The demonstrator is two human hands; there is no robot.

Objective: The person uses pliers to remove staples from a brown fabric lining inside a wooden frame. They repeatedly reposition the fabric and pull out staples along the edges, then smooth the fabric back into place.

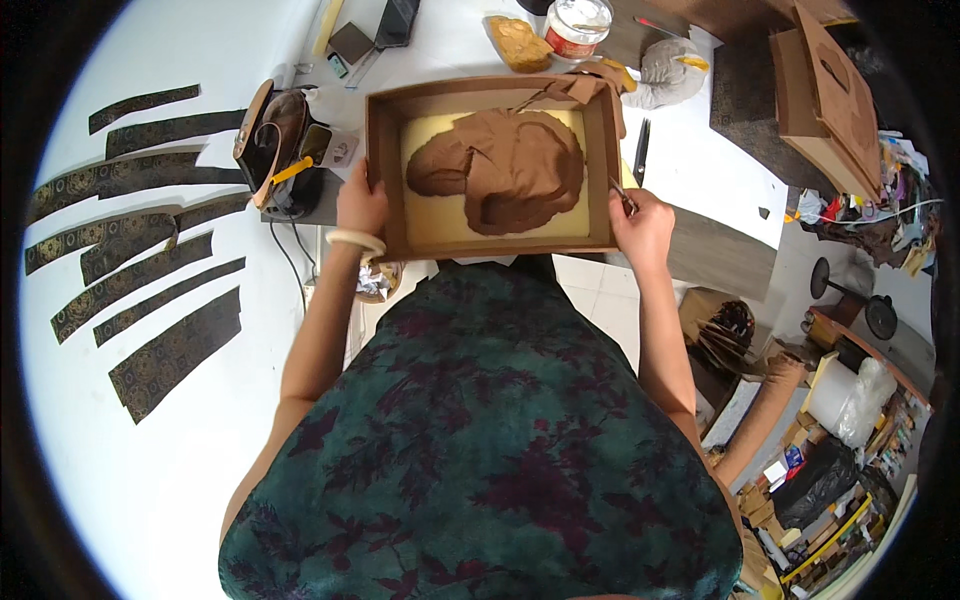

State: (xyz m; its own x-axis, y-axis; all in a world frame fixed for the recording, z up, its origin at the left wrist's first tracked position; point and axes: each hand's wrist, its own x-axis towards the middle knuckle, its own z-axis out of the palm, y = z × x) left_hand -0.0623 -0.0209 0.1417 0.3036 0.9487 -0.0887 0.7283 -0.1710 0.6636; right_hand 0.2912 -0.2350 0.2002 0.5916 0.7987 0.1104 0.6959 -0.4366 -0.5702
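Held in front of me is a shallow, open brown box (492, 243). Its bottom is pale yellow, with a wrinkled piece of brown fabric (525, 155) of rounded, irregular outline lying on it. At the box's left wall, my left hand (360, 208) is closed on the side, with a pale bangle (355, 241) on that wrist. By the right wall, my right hand (643, 228) is closed around a small dark metal tool (627, 203), whose kind I cannot make out; its fingers are against the box. Loose brown fabric (590, 82) bunches over the far right corner.
An iron-like appliance (285, 150) with a yellow-handled tool stands left of the box. Beyond the box are a white tub (578, 25) and a yellow-brown lump (518, 44). A black pen-like tool (642, 150) lies right. Dark patterned strips (180, 355) lie on the white surface at left.
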